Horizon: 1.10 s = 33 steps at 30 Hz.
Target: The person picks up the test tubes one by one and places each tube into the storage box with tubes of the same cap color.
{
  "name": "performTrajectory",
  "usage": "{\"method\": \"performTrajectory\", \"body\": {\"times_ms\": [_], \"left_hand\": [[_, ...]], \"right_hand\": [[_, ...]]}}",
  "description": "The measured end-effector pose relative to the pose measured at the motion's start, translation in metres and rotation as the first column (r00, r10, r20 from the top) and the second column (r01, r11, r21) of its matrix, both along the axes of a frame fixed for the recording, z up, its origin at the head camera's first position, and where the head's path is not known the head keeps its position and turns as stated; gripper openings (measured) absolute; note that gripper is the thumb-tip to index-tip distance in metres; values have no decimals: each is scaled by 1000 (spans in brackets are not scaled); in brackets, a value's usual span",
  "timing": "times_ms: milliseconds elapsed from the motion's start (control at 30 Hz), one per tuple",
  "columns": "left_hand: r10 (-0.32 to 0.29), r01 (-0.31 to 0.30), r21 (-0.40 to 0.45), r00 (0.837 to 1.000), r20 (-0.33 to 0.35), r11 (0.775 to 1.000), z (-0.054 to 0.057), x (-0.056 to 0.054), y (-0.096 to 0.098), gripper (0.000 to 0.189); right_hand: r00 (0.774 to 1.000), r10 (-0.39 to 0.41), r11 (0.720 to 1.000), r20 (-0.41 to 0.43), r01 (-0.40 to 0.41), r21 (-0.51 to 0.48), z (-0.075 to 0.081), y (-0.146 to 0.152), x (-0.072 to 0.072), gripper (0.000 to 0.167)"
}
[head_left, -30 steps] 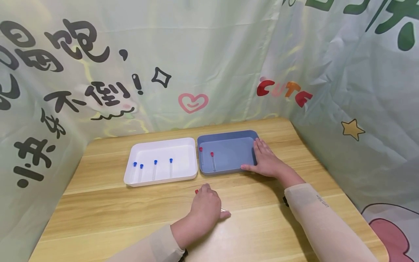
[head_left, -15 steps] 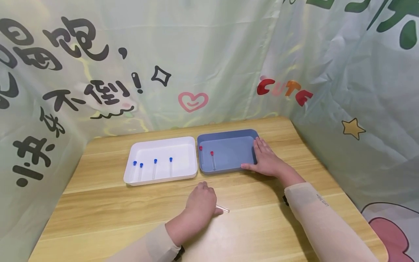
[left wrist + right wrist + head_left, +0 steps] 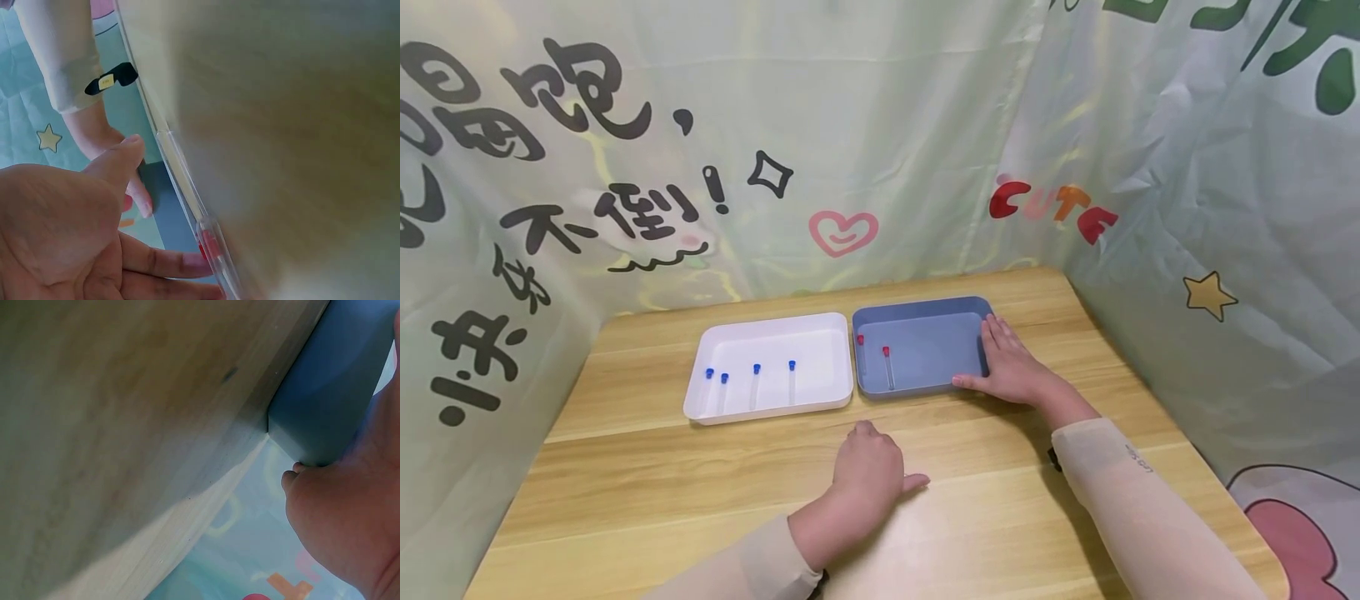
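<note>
My left hand [image 3: 868,467] is low over the table in front of the trays, thumb stretched out to the right. In the left wrist view its fairly straight fingers [image 3: 165,262] touch a clear tube [image 3: 219,256] with red at one end. More clear tube [image 3: 178,169] extends beyond it; whether this is a second tube I cannot tell. The thumb stays apart from it. From the head, the hand hides nearly all of this. My right hand [image 3: 1011,367] rests against the right end of the blue-grey tray [image 3: 936,342], fingers straight along its side and thumb at the front.
Two red-capped tubes, one of them here [image 3: 888,367], lie at the left in the blue-grey tray. Beside it, a white tray [image 3: 820,342] holds several blue-capped tubes [image 3: 756,383]. A printed curtain [image 3: 910,167] surrounds the wooden table [image 3: 662,492] at back and sides.
The left hand shifted slightly left, then back right, its thumb now stretched out. The clear tube end showing beside it is now almost hidden. The right hand stays on the tray.
</note>
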<state>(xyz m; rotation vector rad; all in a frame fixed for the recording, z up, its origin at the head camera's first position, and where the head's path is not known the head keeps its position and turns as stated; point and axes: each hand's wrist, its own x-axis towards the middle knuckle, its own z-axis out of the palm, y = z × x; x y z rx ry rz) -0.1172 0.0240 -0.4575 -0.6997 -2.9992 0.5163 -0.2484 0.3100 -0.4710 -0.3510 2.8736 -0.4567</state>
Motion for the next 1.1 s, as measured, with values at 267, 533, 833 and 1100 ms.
{"method": "performTrajectory", "body": {"times_ms": [267,533,833,1100], "left_hand": [[21,-21,-41,1000,14,999,-1,2,6,90],[-7,1,84,998,65,996,5,-12,-13,100],[-47,-22,291,972,229,956,18,-29,-48,114],[-60,-56,336,944,324,940,18,-29,-59,113]], "right_hand": [[1000,-5,1000,-10,5,4,-2,1,-2,134],[1000,1,1000,-15,-1,10,-1,1,-3,134],[1000,4,1000,-19,-4,13,-2,2,-3,134],[1000,4,1000,-7,-4,-5,-2,2,-1,133]]}}
